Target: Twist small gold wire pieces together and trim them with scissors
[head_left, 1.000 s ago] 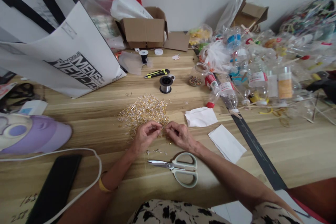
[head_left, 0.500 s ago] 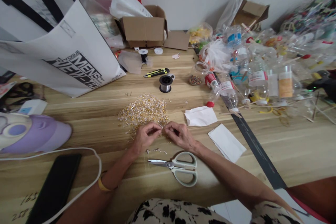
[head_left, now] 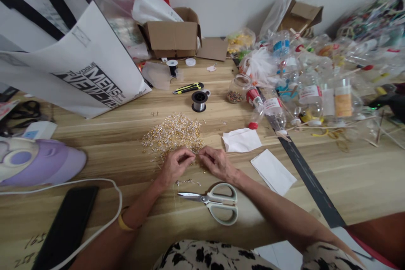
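Note:
My left hand (head_left: 177,164) is closed in a pinch at the near edge of a pile of small gold and silver beads (head_left: 172,133). Facing it, fingertips almost touching, my right hand (head_left: 217,163) pinches as well. Whatever is between the fingers is too small to make out. A short beaded strand (head_left: 189,182) lies on the wood just below the hands. Nearer to me, scissors (head_left: 210,202) with pale handles rest with their blades pointing left. Beyond the pile stands a spool of thin wire (head_left: 199,102).
A utility knife (head_left: 188,88) and a jar of beads (head_left: 236,92) lie farther back. Plastic bottles (head_left: 310,93) crowd the right side. White papers (head_left: 274,171) lie right of my hand. A large bag (head_left: 95,63), a phone (head_left: 66,223) and a white cable (head_left: 120,202) are at left.
My two hands stay pinched in nearly the same place, with the fingertips shifting very slightly. Everything on the table lies as before.

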A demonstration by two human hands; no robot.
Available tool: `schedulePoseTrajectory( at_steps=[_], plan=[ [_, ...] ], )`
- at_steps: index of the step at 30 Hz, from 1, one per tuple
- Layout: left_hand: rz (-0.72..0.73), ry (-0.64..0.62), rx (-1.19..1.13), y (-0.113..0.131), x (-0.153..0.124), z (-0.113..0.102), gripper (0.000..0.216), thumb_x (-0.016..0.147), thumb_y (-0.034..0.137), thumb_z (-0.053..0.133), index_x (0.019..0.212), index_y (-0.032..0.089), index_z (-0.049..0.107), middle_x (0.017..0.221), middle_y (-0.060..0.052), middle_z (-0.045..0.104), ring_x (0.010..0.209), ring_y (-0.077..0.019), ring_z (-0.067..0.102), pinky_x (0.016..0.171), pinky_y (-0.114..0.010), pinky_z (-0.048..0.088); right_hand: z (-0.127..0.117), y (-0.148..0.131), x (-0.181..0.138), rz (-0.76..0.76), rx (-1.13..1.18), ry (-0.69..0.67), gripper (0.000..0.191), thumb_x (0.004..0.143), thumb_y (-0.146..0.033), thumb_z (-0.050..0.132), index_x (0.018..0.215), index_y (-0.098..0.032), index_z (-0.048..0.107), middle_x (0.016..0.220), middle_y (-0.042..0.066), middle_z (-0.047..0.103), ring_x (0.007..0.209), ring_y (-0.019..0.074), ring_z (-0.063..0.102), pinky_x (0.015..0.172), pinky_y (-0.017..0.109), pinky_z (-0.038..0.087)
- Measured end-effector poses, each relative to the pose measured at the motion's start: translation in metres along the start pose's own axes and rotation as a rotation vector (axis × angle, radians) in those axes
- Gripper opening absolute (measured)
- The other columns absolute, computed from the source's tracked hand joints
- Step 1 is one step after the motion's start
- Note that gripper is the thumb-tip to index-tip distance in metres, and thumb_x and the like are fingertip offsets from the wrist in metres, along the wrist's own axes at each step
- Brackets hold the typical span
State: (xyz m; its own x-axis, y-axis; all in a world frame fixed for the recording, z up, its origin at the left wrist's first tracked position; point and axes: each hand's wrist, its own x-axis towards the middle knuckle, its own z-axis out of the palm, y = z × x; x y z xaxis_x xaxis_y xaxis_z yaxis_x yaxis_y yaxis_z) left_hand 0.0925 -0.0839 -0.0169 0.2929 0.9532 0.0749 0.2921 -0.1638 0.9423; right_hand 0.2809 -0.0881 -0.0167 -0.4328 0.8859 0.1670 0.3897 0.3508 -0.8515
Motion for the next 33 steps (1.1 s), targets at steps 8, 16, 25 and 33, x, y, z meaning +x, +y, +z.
schedulePoseTrajectory(
  at_steps=[8,16,25,33],
  plan=[
    [-0.032,-0.013,-0.022,0.0003,-0.001,-0.0006,0.01,0.077,0.023,0.06,0.073,0.015,0.064,0.072,-0.003,0.064,0.068,-0.0141,0.059,0.065,-0.024,0.047,-0.0017,-0.002,0.0015,-0.003,-0.059,0.011,0.017,0.092,-0.024,0.043,0.081,-0.017,0.055,0.064,0.0,0.056,0.055,0.0105,0.048,0.055,0.021,0.035],
    [-0.089,0.004,-0.02,0.0007,-0.0008,0.0009,0.012,0.077,0.025,0.06,0.072,0.014,0.062,0.066,-0.002,0.062,0.063,-0.0137,0.057,0.061,-0.024,0.045,-0.0029,-0.0021,0.0004,-0.073,-0.165,0.01,0.017,0.093,-0.021,0.041,0.081,-0.018,0.053,0.065,0.001,0.056,0.055,0.0121,0.049,0.055,0.022,0.034],
    [-0.039,0.097,-0.024,0.0058,-0.0003,-0.0013,0.011,0.076,0.023,0.062,0.07,0.015,0.063,0.069,-0.003,0.065,0.067,-0.0141,0.06,0.064,-0.023,0.047,-0.003,-0.0067,-0.0012,-0.071,-0.066,-0.011,0.017,0.094,-0.024,0.041,0.085,-0.017,0.053,0.067,0.0,0.057,0.056,0.0102,0.048,0.055,0.02,0.036],
    [-0.103,0.062,-0.14,0.0068,0.0008,-0.0003,0.007,0.07,0.021,0.067,0.07,0.015,0.068,0.068,-0.003,0.069,0.064,-0.0145,0.063,0.062,-0.023,0.05,-0.0042,-0.0008,-0.002,-0.025,0.01,-0.027,0.017,0.094,-0.024,0.043,0.087,-0.015,0.056,0.068,-0.001,0.058,0.058,0.0093,0.051,0.056,0.019,0.039]
  ],
)
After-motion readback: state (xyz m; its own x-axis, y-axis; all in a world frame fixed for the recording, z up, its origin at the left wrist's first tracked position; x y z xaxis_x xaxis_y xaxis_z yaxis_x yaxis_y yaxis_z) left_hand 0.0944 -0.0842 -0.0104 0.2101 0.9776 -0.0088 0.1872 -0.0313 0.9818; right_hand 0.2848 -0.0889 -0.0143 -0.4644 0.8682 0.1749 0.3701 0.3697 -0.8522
